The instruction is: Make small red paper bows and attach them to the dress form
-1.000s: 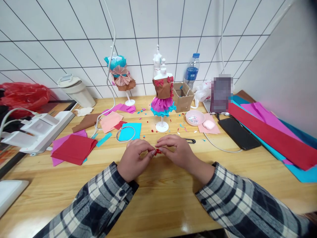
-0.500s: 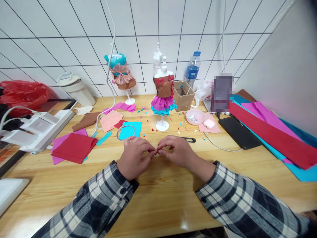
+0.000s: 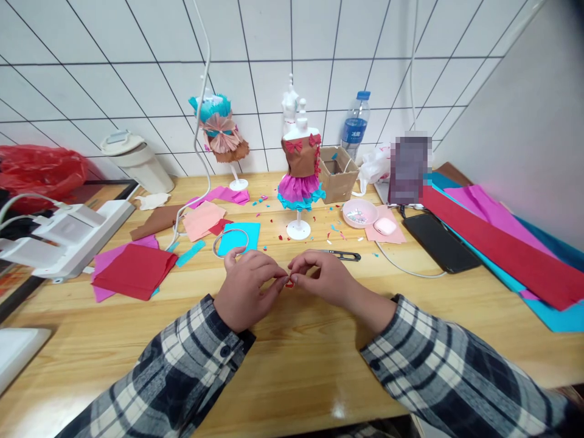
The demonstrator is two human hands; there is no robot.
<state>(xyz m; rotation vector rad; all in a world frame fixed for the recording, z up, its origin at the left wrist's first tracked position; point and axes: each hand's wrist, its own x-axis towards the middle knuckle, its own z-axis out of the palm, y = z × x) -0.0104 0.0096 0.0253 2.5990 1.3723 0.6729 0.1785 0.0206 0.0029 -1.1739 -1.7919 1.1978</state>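
Note:
My left hand [image 3: 246,286] and my right hand [image 3: 319,277] meet over the wooden table [image 3: 292,365], fingertips pinched together on a tiny red paper piece [image 3: 289,282]. Both hands are closed in a pinch. Behind them stands a small white mannequin [image 3: 300,176] wearing a brown top with red bows and a magenta and teal paper skirt. A second mannequin [image 3: 221,137] in teal and pink paper stands further left at the back. Small black scissors [image 3: 343,255] lie just beyond my right hand.
Red and magenta paper sheets [image 3: 132,271] lie at left beside a white power strip [image 3: 68,234]. A teal sheet with a wire ring [image 3: 232,240], a pink bowl [image 3: 359,214], a cardboard box [image 3: 336,170], a water bottle [image 3: 354,125], a black phone [image 3: 438,243] and long paper strips [image 3: 502,249] surround the hands.
The hands stay together on the red piece with only small finger shifts; the left fingers have lifted slightly. The view has tilted down a little.

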